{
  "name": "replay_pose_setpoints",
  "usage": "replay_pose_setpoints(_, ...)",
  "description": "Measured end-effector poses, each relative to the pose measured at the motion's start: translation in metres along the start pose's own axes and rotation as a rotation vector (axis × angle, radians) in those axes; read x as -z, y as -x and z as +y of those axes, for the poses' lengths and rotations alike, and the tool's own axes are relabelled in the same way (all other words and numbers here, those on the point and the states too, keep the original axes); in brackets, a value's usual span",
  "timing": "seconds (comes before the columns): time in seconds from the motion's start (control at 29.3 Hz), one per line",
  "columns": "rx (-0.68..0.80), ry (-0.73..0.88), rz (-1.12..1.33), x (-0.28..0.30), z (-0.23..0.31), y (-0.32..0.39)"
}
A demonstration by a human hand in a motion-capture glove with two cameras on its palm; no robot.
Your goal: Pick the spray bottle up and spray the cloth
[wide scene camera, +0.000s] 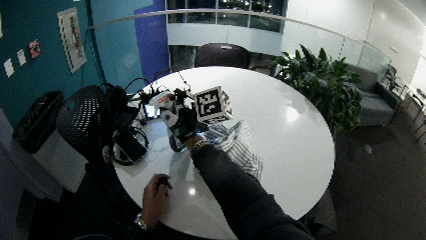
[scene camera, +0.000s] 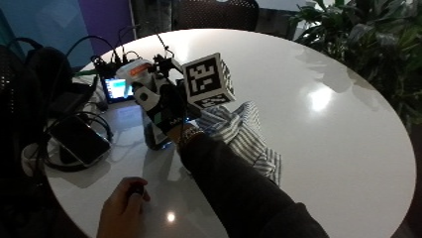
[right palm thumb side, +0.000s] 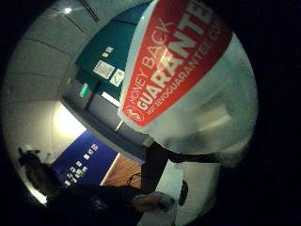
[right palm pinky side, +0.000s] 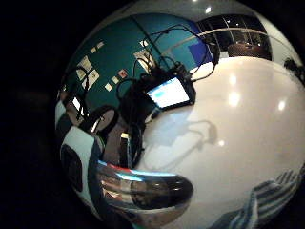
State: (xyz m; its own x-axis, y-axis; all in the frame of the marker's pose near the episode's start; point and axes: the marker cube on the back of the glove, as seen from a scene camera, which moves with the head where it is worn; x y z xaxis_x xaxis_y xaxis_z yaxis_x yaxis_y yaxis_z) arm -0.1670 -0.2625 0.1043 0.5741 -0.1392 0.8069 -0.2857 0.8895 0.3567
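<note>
Right now my gloved right hand grips the spray bottle, fingers curled round it, beside the striped cloth on the tabletop.

We see the gloved right hand raised at centre left of the outside view, fingers curled around the spray bottle. Its dark-sleeved forearm runs down toward lower right. The bare left hand rests at bottom left.

1. The bottle stands upright at the cloth's edge, seemingly lifted just off the white table, though contact is hard to judge. Its white head with an orange tab shows on top; the thumb-side palm view shows a red label reading "MONEY BACK GUARANTEE".
2. The cloth, blue-and-white striped, lies crumpled on the table just beside the bottle.
</note>
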Motion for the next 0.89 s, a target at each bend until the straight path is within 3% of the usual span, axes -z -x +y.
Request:
replay_pose_setpoints(0.68,0.066,-0.09,-0.067,0.016,-0.017,0.008)
replay_pose_setpoints(0.89,0.027,-0.093,-0.087,0.01,-0.01,0.0)
